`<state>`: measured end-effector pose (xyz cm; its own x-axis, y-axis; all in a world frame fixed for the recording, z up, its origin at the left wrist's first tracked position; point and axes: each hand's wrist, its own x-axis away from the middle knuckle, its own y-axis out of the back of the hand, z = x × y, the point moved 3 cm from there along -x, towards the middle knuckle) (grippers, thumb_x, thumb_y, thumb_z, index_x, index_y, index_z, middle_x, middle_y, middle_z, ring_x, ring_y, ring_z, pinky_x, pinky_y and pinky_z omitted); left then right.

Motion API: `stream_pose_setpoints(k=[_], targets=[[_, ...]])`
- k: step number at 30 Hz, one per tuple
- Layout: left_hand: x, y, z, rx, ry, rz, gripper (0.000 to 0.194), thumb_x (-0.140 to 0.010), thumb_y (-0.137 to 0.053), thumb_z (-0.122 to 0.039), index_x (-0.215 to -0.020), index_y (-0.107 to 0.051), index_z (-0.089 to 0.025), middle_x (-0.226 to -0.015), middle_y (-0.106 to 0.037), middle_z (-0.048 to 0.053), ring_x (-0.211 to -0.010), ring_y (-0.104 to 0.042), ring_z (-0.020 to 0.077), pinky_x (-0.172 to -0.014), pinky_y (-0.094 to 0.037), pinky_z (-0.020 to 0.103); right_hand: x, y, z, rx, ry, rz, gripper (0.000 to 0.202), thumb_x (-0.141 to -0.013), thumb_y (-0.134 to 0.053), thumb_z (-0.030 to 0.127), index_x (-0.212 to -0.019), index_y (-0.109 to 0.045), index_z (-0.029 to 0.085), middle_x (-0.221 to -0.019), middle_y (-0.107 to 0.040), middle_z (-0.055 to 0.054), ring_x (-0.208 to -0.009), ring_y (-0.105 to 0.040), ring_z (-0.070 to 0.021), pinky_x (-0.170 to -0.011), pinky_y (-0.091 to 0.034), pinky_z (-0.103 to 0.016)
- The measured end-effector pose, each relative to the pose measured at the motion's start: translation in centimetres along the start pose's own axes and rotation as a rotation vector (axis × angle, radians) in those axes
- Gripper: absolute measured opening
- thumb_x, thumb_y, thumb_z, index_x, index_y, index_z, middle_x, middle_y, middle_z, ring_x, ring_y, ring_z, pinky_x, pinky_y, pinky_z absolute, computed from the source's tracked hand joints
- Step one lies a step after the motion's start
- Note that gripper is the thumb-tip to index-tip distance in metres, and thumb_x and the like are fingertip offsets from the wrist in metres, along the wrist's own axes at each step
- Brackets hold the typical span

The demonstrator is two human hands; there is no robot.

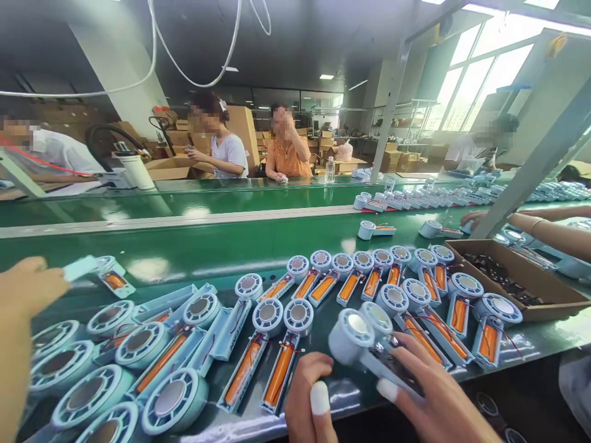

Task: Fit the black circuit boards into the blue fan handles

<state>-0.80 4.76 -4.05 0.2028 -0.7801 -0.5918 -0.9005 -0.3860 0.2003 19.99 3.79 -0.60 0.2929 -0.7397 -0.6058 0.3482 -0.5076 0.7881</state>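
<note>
My right hand (427, 384) is wrapped round the handle of a light-blue round-headed device (353, 335), tilted above the front edge of the bench. A dark, shiny part (399, 366) shows beneath its fingers, and its thumb wears a white finger cover. Just left of the device, my left hand (307, 394) has its fingers curled in, a white cover on one digit; anything inside is hidden. Another round-headed unit (376, 317) sits right behind the held one. Two similar units with orange batteries (281, 369) lie left of my left hand.
Rows of light-blue units (362, 261) cover the bench, with a pile (168, 400) at left. A cardboard box (530, 307) of small black parts stands right. A co-worker's hand (32, 283) holds a light-blue piece at left; another's arm (554, 231) reaches in from the right. Behind runs a green belt (277, 231).
</note>
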Motion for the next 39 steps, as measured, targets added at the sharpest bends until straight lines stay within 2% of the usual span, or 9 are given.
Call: stream_pose_setpoints(k=[2, 5, 7, 10, 13, 17, 20, 29, 39], targets=[[0.4, -0.6, 0.6, -0.005, -0.071, -0.022, 0.029, -0.104, -0.03, -0.03, -0.1, -0.058, -0.025, -0.097, -0.071, 0.007, -0.09, -0.07, 0.023, -0.076, -0.058, 0.036, -1.6, 2.2, -2.0, -0.023, 0.0, -0.038, 0.032, -0.098, -0.049, 0.047, -0.115, -0.066, 0.025, -0.119, -0.07, -0.014, -0.1, -0.072, -0.0296, -0.072, -0.06, -0.036], [0.7, -2.2, 1.3, -0.176, -0.127, 0.022, 0.024, -0.099, -0.035, -0.023, -0.11, -0.056, -0.022, -0.109, -0.07, 0.012, -0.105, -0.067, 0.0269, -0.086, -0.056, 0.041, -8.0, 3.1, -5.4, 0.011, -0.173, 0.016, 0.039, -0.099, -0.046, 0.049, -0.116, -0.066, 0.021, -0.119, -0.068, -0.015, -0.105, -0.067, -0.0316, -0.08, -0.056, -0.041], [0.8, -3.5, 1.4, -0.389, -0.169, 0.115, 0.025, -0.093, -0.042, -0.02, -0.112, -0.059, -0.02, -0.116, -0.069, 0.014, -0.115, -0.064, 0.0321, -0.094, -0.052, 0.048, -13.7, 1.1, -7.6, 0.066, -0.304, 0.318, 0.037, -0.098, -0.048, 0.051, -0.106, -0.067, 0.019, -0.112, -0.068, -0.013, -0.099, -0.066, -0.0282, -0.081, -0.054, -0.038], [1.0, -4.8, 1.6, -0.62, -0.168, 0.205, 0.027, -0.085, -0.052, -0.018, -0.109, -0.064, -0.019, -0.12, -0.07, 0.014, -0.118, -0.062, 0.0367, -0.096, -0.05, 0.053, -21.7, -3.1, -10.1, 0.104, -0.38, 0.395, 0.033, -0.102, -0.05, 0.042, -0.108, -0.067, 0.014, -0.11, -0.067, -0.013, -0.101, -0.065, -0.0264, -0.086, -0.053, -0.04], [1.1, -5.1, 1.9, -0.659, -0.153, 0.224, 0.031, -0.08, -0.056, -0.017, -0.109, -0.066, -0.02, -0.12, -0.071, 0.012, -0.117, -0.062, 0.0348, -0.096, -0.05, 0.052, -25.8, -8.2, -10.9, 0.125, -0.441, 0.475, 0.033, -0.099, -0.062, 0.038, -0.124, -0.061, 0.016, -0.123, -0.064, -0.009, -0.104, -0.066, -0.0231, -0.089, -0.056, -0.044], [1.1, -4.8, 2.7, -0.641, -0.131, 0.205, 0.035, -0.072, -0.063, -0.02, -0.106, -0.068, -0.024, -0.118, -0.073, 0.008, -0.114, -0.065, 0.032, -0.094, -0.05, 0.047, -26.3, -13.4, -11.0, 0.139, -0.493, 0.576, 0.035, -0.099, -0.064, 0.035, -0.129, -0.06, 0.017, -0.128, -0.062, -0.009, -0.107, -0.065, -0.0238, -0.089, -0.057, -0.045], [1.1, -4.7, 2.9, -0.63, -0.172, 0.187, 0.033, -0.072, -0.063, -0.02, -0.105, -0.069, -0.024, -0.118, -0.073, 0.008, -0.114, -0.065, 0.0301, -0.095, -0.049, 0.043, -26.4, -14.3, -12.6, 0.13, -0.493, 0.624, 0.035, -0.099, -0.064, 0.035, -0.128, -0.06, 0.017, -0.128, -0.062, -0.009, -0.107, -0.065, -0.0236, -0.089, -0.057, -0.044], [1.1, -5.3, 2.5, -0.697, -0.195, 0.175, 0.03, -0.074, -0.066, -0.026, -0.104, -0.068, -0.023, -0.117, -0.072, 0.01, -0.113, -0.064, 0.0325, -0.094, -0.046, 0.047, -25.4, -7.5, -22.8, 0.206, -0.542, 0.495, 0.036, -0.098, -0.064, 0.035, -0.13, -0.059, 0.017, -0.131, -0.061, -0.01, -0.11, -0.064, -0.0246, -0.091, -0.056, -0.046], [0.8, -4.9, 1.2, -0.667, -0.106, 0.207, 0.031, -0.077, -0.061, -0.021, -0.108, -0.068, -0.021, -0.121, -0.07, 0.01, -0.118, -0.061, 0.0323, -0.1, -0.047, 0.049, -21.7, -6.4, -22.0, 0.177, -0.646, 0.469, 0.035, -0.098, -0.064, 0.035, -0.128, -0.06, 0.017, -0.128, -0.062, -0.01, -0.107, -0.065, -0.024, -0.09, -0.057, -0.045]])
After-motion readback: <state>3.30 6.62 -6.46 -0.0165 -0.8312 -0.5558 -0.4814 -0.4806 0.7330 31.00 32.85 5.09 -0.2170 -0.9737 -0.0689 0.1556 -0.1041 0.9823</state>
